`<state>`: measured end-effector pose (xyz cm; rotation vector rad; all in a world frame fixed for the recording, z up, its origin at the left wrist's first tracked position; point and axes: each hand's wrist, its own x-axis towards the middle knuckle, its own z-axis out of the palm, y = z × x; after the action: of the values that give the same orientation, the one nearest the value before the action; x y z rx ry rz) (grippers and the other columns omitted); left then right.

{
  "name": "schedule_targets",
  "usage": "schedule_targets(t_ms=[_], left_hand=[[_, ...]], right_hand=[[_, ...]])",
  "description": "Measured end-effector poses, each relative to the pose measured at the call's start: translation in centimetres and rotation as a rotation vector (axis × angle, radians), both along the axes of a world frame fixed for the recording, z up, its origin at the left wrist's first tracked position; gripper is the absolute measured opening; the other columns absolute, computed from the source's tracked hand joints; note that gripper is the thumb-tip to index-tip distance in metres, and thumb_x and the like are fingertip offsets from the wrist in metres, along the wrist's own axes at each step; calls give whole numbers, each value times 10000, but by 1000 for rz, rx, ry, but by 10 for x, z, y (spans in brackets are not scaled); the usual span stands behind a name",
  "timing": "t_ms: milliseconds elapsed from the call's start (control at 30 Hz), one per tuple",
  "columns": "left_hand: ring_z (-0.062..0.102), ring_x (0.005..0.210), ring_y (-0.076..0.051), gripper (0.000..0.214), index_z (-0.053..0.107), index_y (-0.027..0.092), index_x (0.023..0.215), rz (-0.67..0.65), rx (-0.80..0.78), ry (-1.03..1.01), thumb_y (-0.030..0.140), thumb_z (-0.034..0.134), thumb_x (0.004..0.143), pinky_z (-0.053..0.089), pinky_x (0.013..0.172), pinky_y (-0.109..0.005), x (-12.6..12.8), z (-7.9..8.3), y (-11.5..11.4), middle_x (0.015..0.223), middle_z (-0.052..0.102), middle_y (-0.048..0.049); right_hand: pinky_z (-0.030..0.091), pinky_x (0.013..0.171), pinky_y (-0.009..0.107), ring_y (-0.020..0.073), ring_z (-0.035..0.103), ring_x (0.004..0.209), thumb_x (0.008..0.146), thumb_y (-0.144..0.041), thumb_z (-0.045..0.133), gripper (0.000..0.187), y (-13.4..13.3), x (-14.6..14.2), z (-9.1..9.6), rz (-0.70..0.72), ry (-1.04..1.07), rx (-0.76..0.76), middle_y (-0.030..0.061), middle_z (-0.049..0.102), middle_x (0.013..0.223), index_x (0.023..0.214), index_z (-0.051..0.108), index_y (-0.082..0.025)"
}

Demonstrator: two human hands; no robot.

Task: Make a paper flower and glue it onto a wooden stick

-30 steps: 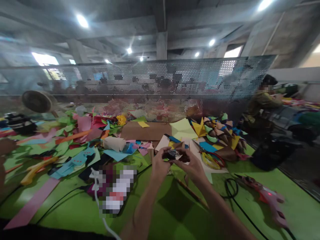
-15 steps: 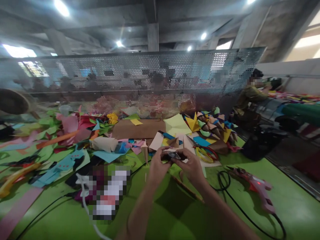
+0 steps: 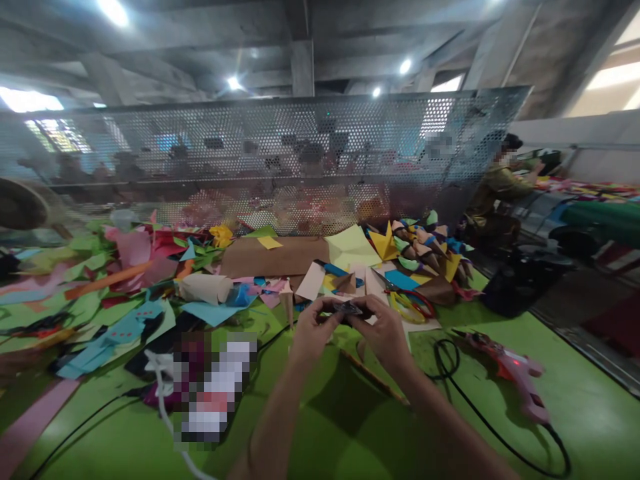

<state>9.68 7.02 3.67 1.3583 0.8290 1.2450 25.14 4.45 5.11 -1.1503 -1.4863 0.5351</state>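
My left hand (image 3: pixel 313 328) and right hand (image 3: pixel 384 328) both pinch a small dark piece (image 3: pixel 349 308), held between them over the green counter (image 3: pixel 590 373). Pink glue gun (image 3: pixel 524 375) lies right of my right hand; beige paper roll (image 3: pixel 205 288) sits beyond my left, off to its left.

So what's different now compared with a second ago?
The view has swung right, so the surroundings sit further left in the picture. The small dark piece, held between the left hand and right hand, seems tipped flatter; neither hand let go. At the left edge, a brown blur, perhaps another person's hand, shows, unseen half a second ago. The pink glue gun and scissors lie as before.
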Motion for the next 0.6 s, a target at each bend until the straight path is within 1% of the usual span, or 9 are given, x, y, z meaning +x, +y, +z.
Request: schedule_targets(t_ms=[100, 167, 267, 400, 600], left_hand=[[664, 825, -179, 283, 690, 158, 958, 36, -24, -25, 350, 745, 758, 522, 740, -260, -1, -1, 2, 925, 732, -69], [662, 823, -177, 261, 690, 162, 943, 54, -15, -13, 338, 743, 757, 515, 737, -257, -1, -2, 2, 924, 730, -66], [657, 805, -172, 224, 692, 166, 924, 57, -2, 10, 311, 731, 758, 502, 722, -253, -1, -3, 2, 902, 720, -53], [649, 768, -166, 188, 689, 168, 908, 48, -11, 37, 276, 712, 755, 484, 681, -245, -1, -4, 1, 853, 706, -38], [643, 786, -162, 176, 682, 165, 893, 49, -1, 67, 277, 701, 759, 483, 689, -243, 0, -6, 1, 861, 695, -36]], right_hand=[[506, 650, 285, 175, 601, 718, 749, -264, 730, 268, -1, 2, 1, 23, 22, -16, 50, 690, 900, 1004, 680, -202], [508, 666, 286, 177, 603, 747, 757, -281, 744, 278, -1, 3, 1, 43, 23, -11, 55, 685, 925, 1018, 692, -202], [510, 660, 291, 180, 618, 737, 779, -291, 735, 193, 0, 5, 1, 52, 14, 2, 58, 686, 892, 945, 715, -195], [495, 637, 284, 176, 616, 698, 771, -263, 735, 106, 2, 5, -1, 32, 15, 13, 46, 688, 812, 842, 707, -190], [466, 611, 267, 159, 585, 651, 773, -246, 711, 64, 3, 4, -2, 18, 8, 38, 17, 653, 728, 759, 671, -198]])
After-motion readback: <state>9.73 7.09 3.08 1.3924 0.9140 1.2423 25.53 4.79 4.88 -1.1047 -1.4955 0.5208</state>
